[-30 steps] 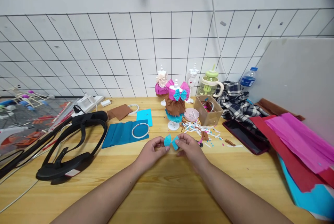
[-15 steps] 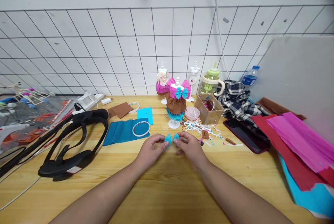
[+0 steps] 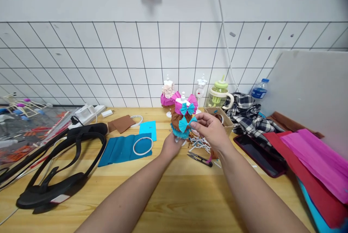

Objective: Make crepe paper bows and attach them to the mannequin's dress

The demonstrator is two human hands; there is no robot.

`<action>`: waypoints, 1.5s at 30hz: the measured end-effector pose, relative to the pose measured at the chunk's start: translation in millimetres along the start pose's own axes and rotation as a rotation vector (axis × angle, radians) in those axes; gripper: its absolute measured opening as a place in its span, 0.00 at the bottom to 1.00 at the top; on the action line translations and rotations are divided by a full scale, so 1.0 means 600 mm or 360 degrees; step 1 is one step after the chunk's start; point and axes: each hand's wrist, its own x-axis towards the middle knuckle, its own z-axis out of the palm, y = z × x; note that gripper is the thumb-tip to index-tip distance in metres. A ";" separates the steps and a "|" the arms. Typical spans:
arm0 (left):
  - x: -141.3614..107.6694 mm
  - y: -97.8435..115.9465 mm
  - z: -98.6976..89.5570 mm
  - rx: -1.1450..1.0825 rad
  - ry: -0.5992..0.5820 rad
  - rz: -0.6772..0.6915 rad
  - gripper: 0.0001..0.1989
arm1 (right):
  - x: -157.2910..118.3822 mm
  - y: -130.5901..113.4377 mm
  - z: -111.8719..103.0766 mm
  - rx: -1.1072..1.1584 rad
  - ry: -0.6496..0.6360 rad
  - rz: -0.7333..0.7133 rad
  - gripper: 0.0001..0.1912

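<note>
In front of me stands a miniature dress form point(image 3: 178, 101) in a pink paper top with wide pink wings, a brown skirt and a fringed blue hem. One blue bow point(image 3: 187, 108) sits on its chest. My right hand point(image 3: 210, 128) pinches a second blue paper bow point(image 3: 186, 124) between thumb and fingers, just before the brown skirt. My left hand point(image 3: 171, 147) is closed around the form's stand below the hem, its fingers partly hidden. A pair of thread snips point(image 3: 201, 159) lies on the table below my right hand.
Behind are two more dress forms, one dressed point(image 3: 168, 90), one bare point(image 3: 201, 87). A cardboard box point(image 3: 227, 126), green-lidded jug point(image 3: 219, 95) and phone point(image 3: 258, 155) lie right, near crepe paper point(image 3: 312, 157). Left are tape rolls point(image 3: 143, 146), blue paper point(image 3: 116, 149) and a black headset point(image 3: 78, 182).
Both hands have moved forward from the near table. My left hand has let go of the loose bow and taken the stand; my right hand has carried the bow up to the skirt.
</note>
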 end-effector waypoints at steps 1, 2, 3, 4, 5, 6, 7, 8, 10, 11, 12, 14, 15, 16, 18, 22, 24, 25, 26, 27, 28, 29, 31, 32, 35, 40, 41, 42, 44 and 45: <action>-0.001 -0.004 0.006 0.0012 0.0008 0.0002 0.11 | 0.002 0.006 0.000 -0.0001 0.0008 -0.0002 0.19; -0.004 -0.008 0.009 0.0021 0.0003 0.0010 0.09 | 0.004 0.011 0.000 -0.0001 0.0010 -0.0005 0.19; -0.007 -0.011 0.009 0.0024 -0.0016 0.0026 0.08 | 0.006 0.014 0.000 0.0000 0.0007 -0.0005 0.19; -0.012 -0.012 0.008 0.0018 -0.0044 0.0049 0.08 | 0.006 0.016 0.000 0.0002 0.0006 -0.0003 0.18; -0.017 -0.012 0.006 0.0006 -0.0077 0.0074 0.09 | 0.007 0.016 0.000 0.0002 0.0008 0.0002 0.18; -0.023 -0.009 0.004 -0.0006 -0.0112 0.0099 0.09 | 0.008 0.015 0.000 -0.0001 0.0017 0.0005 0.18; -0.030 -0.006 0.002 -0.0020 -0.0140 0.0119 0.10 | 0.008 0.013 0.000 -0.0005 0.0031 0.0005 0.18; -0.036 -0.001 0.001 -0.0037 -0.0157 0.0133 0.11 | 0.009 0.011 -0.001 -0.0007 0.0052 -0.0002 0.18; -0.047 0.009 0.003 -0.0092 -0.0161 0.0152 0.11 | 0.009 0.007 -0.003 0.0000 0.0110 -0.0052 0.18; -0.051 0.014 0.005 -0.0126 -0.0158 0.0156 0.11 | 0.009 0.005 -0.004 0.0005 0.0149 -0.0097 0.17; -0.055 0.018 0.007 -0.0158 -0.0158 0.0157 0.11 | 0.009 0.004 -0.006 0.0007 0.0191 -0.0148 0.16; -0.058 0.024 0.010 -0.0195 -0.0179 0.0151 0.11 | 0.009 0.002 -0.009 -0.0002 0.0267 -0.0235 0.14; -0.059 0.025 0.012 -0.0197 -0.0190 0.0146 0.11 | 0.008 0.002 -0.010 -0.0014 0.0299 -0.0262 0.14; -0.059 0.025 0.013 -0.0193 -0.0198 0.0142 0.11 | 0.008 0.002 -0.010 -0.0029 0.0327 -0.0277 0.13; -0.059 0.024 0.013 -0.0170 -0.0192 0.0141 0.11 | 0.007 0.001 -0.009 -0.0057 0.0357 -0.0285 0.13; -0.057 0.023 0.011 -0.0117 -0.0181 0.0178 0.10 | 0.005 0.004 -0.002 0.0027 0.0392 -0.0286 0.15; -0.057 0.026 0.010 -0.0127 -0.0196 0.0206 0.10 | 0.005 0.008 0.002 0.0085 0.0447 -0.0317 0.18; -0.058 0.027 0.010 -0.0141 -0.0205 0.0220 0.10 | 0.005 0.011 0.003 0.0095 0.0487 -0.0345 0.18; -0.058 0.028 0.010 -0.0154 -0.0212 0.0231 0.10 | 0.005 0.013 0.003 0.0097 0.0529 -0.0380 0.19; -0.059 0.029 0.010 -0.0163 -0.0215 0.0241 0.10 | 0.005 0.015 0.004 0.0097 0.0566 -0.0414 0.19; -0.060 0.030 0.010 -0.0169 -0.0214 0.0247 0.10 | 0.005 0.017 0.004 0.0097 0.0590 -0.0439 0.19; -0.060 0.031 0.011 -0.0174 -0.0207 0.0248 0.10 | 0.005 0.018 0.005 0.0101 0.0596 -0.0452 0.19; -0.061 0.032 0.011 -0.0186 -0.0195 0.0238 0.10 | 0.003 0.018 0.006 0.0119 0.0566 -0.0460 0.19; -0.061 0.032 0.011 -0.0195 -0.0186 0.0231 0.10 | 0.002 0.017 0.007 0.0129 0.0549 -0.0454 0.19; -0.062 0.035 0.009 -0.0211 -0.0182 0.0207 0.10 | 0.000 0.011 0.009 0.0153 0.0517 -0.0387 0.19; -0.063 0.035 0.009 -0.0204 -0.0190 0.0155 0.11 | 0.002 0.007 0.009 0.0190 0.0501 -0.0219 0.22; -0.063 0.034 0.010 -0.0195 -0.0186 0.0153 0.10 | 0.002 0.008 0.009 0.0180 0.0503 -0.0217 0.22; -0.063 0.033 0.010 -0.0186 -0.0185 0.0156 0.10 | 0.003 0.010 0.010 0.0166 0.0507 -0.0232 0.22; -0.062 0.030 0.011 -0.0172 -0.0190 0.0171 0.10 | 0.003 0.013 0.010 0.0136 0.0511 -0.0276 0.21; -0.062 0.029 0.011 -0.0167 -0.0186 0.0178 0.10 | 0.002 0.014 0.010 0.0120 0.0506 -0.0294 0.20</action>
